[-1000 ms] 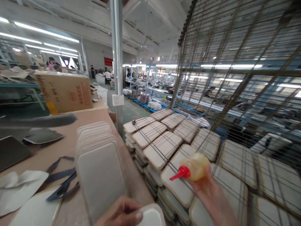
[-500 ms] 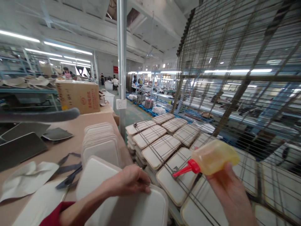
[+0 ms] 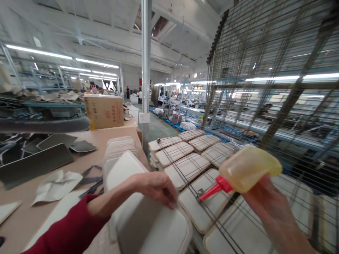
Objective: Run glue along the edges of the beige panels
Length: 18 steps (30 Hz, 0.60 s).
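Note:
My right hand [image 3: 265,194] is closed around a squeeze bottle [image 3: 250,169] of yellowish liquid. The bottle is tilted, its red nozzle [image 3: 214,188] pointing down and left above the wire rack. My left hand [image 3: 159,188] has its fingers pinched at the upper edge of a white panel with rounded corners [image 3: 156,225], which leans in front of me. Part of that panel is in shadow. Behind it another white panel [image 3: 125,169] stands tilted against a stack of similar panels [image 3: 120,144] on the table.
A wire rack [image 3: 182,176] with rows of pale panels fills the right side, its raised mesh [image 3: 251,70] standing above. A cardboard box [image 3: 106,111], dark offcuts [image 3: 37,164] and crumpled white material [image 3: 57,185] lie on the brown table [image 3: 87,141]. A metal post [image 3: 145,70] rises behind.
The view has swung left, so the surroundings sit further right. My left hand stays at the panel's edge, and the bottle remains in my right hand, tilted over the rack.

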Tool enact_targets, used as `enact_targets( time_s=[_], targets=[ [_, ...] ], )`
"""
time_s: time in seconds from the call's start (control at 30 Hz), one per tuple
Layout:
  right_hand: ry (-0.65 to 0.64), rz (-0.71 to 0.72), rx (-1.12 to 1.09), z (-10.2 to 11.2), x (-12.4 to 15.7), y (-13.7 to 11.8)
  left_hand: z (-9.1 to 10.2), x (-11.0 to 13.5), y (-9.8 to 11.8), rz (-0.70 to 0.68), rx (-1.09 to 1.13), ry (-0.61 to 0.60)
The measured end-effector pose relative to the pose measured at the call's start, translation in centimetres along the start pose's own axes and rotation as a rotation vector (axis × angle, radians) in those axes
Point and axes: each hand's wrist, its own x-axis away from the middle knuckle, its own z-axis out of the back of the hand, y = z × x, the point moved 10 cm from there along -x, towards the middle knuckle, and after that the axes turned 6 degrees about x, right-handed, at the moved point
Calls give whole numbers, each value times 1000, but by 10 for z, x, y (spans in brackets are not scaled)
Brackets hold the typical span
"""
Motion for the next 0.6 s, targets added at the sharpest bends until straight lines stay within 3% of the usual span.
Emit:
enact_targets(
  time_s=[0.13,0.4,0.6],
  targets=[
    [-105,-54,-18,-14,-2,16,1,-2,6,28,14,-27],
    [-173,-42,-43,-50,7,30,-1,4,-10,47,256,-92],
    [-316,-80,-1,-80,8,40,-3,10,-18,87,324,-135]
  ],
)
